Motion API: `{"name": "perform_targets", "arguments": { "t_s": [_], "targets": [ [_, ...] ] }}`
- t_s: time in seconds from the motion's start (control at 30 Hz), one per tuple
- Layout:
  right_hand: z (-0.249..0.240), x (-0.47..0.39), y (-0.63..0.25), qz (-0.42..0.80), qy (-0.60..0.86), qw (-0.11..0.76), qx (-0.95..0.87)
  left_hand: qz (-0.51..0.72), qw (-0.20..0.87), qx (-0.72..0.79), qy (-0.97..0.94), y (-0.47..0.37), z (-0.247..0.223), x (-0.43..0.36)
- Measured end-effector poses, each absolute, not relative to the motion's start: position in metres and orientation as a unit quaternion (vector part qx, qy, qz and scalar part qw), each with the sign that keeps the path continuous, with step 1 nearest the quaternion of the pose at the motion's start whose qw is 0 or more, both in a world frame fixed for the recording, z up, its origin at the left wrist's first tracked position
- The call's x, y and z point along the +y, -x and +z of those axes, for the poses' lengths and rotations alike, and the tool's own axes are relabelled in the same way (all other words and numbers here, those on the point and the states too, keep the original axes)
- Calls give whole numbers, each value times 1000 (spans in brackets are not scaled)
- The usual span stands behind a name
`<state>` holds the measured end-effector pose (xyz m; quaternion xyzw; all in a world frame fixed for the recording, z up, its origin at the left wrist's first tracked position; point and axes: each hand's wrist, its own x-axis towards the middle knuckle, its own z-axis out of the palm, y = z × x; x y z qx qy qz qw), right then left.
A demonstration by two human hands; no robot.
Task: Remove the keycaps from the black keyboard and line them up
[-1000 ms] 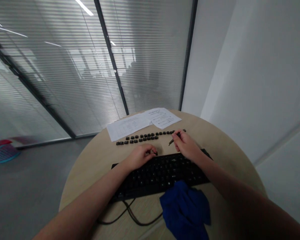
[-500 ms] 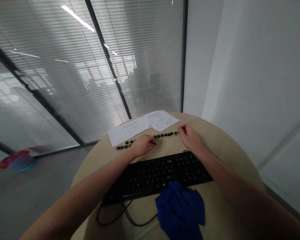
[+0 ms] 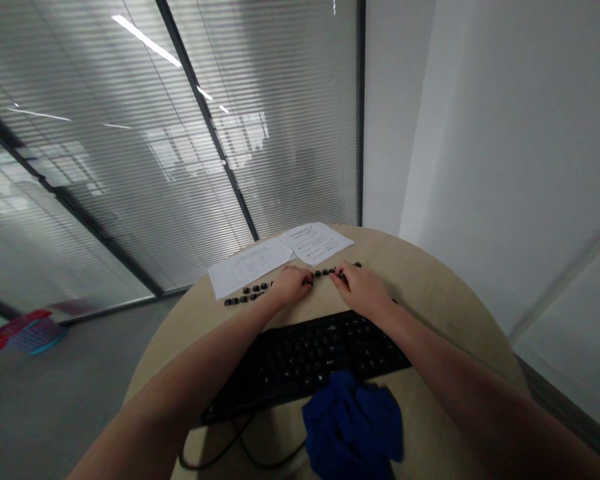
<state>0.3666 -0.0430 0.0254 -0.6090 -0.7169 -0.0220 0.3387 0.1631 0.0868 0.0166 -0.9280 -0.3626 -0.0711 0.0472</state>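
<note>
Two rows of black keycaps [image 3: 255,288] are laid near the table's [image 3: 445,300] far edge, between the papers [image 3: 250,267] and the keyboard [image 3: 325,350]. The left hand [image 3: 291,285] is curled over the rows' middle and the right hand [image 3: 362,288], fingers bent inward, is set toward the right end; whether a cap is pinched in either cannot be told. Caps are best nudged lightly, with their neighbours left undisturbed.

Printed sheets [image 3: 314,244], centre: print too small for me to read.
Keyboard [image 3: 300,353], lower centre: I can't read any marking.
</note>
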Motion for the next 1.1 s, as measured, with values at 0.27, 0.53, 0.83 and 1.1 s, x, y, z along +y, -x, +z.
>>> {"name": "perform_targets", "arguments": {
  "t_s": [0.27, 0.53, 0.83, 1.1],
  "targets": [
    [25, -44, -369, -28, 611, 345, -712, -103, 42, -365, 924, -159, 30, 82],
    [24, -43, -368, 35, 588, 407, -698, -89, -156, -388, 904, -95, 54, 18],
    [20, -49, -350, 491, 475, 459, -568, -80, -206, -325, 920, -64, 22, 2],
    [6, -65, -331, 490, 513, 359, -606, -127, -246, -240, 931, -62, 13, 8]
  ]
}}
